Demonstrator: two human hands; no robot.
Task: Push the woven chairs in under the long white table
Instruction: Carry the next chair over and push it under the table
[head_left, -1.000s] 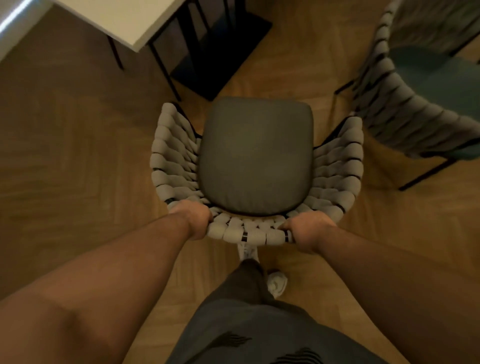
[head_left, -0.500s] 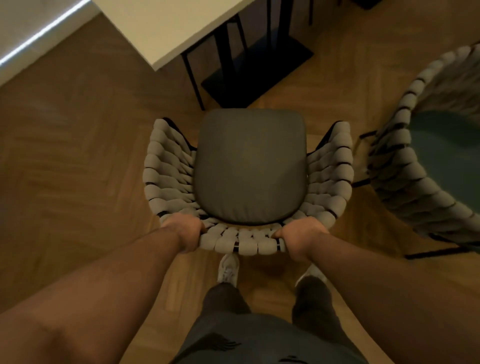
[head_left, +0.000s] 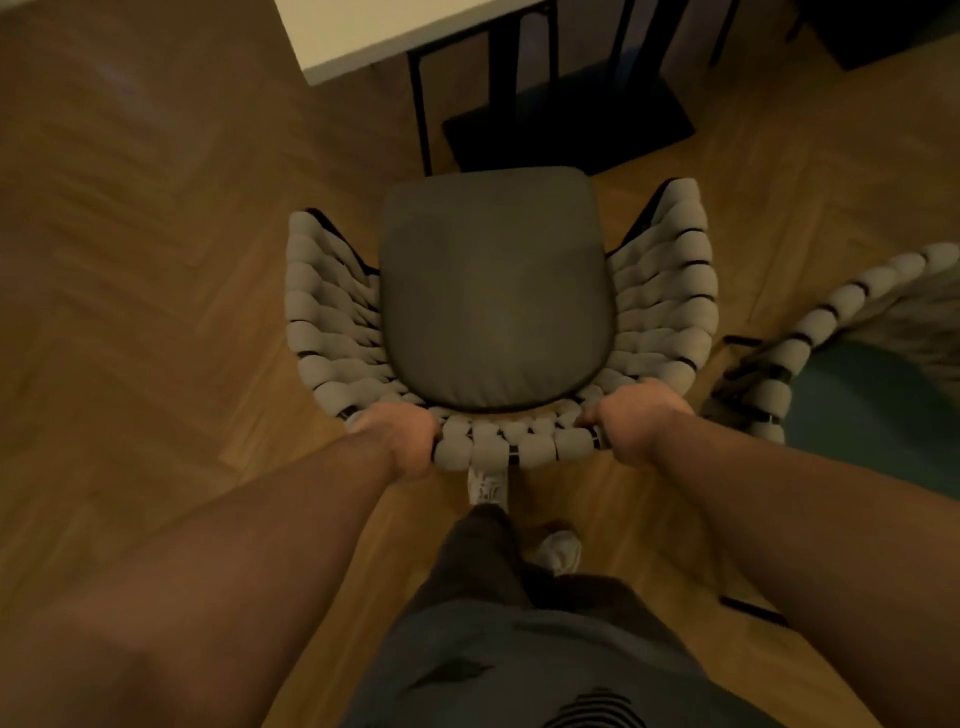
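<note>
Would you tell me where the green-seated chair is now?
In the head view, the green-seated chair stands at the right edge, beside the gray-seated chair, not under the white table.

A wooden floor (head_left: 130, 312) laid in a herringbone pattern filled the view, warm brown under dim light and blurred on the left. Low in the middle, a white sneaker (head_left: 487, 486) pointed forward. A second white sneaker (head_left: 561, 553) stood behind it and to its right. Dark trousers (head_left: 480, 561) covered the leg above the front sneaker. Nearer the camera was a grey garment (head_left: 519, 665) with a dark striped print (head_left: 597, 709) at the bottom edge. A dark shape (head_left: 893, 26), too dim to identify, sat in the top right corner.
</note>
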